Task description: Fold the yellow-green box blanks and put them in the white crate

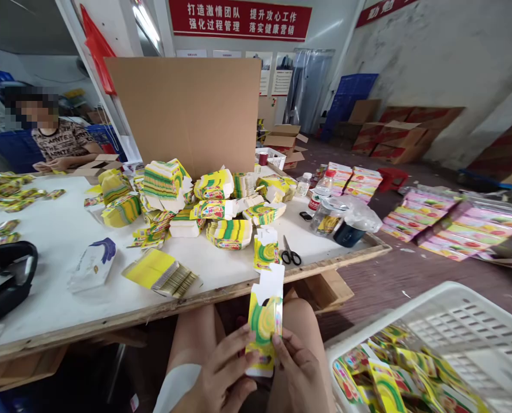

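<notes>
At lower center of the frame, yellow-green carton (pixel 264 321) held upright between both hands, white flap up top, just off the tabletop (pixel 225 267) edge and over the person's lap. Left hand (pixel 225 367): grip clamped on the carton's lower left edge. Right hand (pixel 297 364): grip clamped too, thumb on the front near the right edge.

Right behind it at center, another flat carton (pixel 266 252) lies by the table edge, black-handled scissors (pixel 290 252) just beside it (blades slightly apart). Stacked cartons (pixel 165 182) heap across the middle of the frame, in front of an upright cardboard sheet (pixel 187 115). Left of center, a bundle of flat cartons (pixel 161 272), then a white-purple packet (pixel 93 264) further left. Dark cup (pixel 349 234) at right of center, plastic over it.

Lower right: white basket (pixel 488 338) with yellow-green packs (pixel 411 373) piled inside. Upper left: another person (pixel 64 143) sits across, hands near the tabletop.
</notes>
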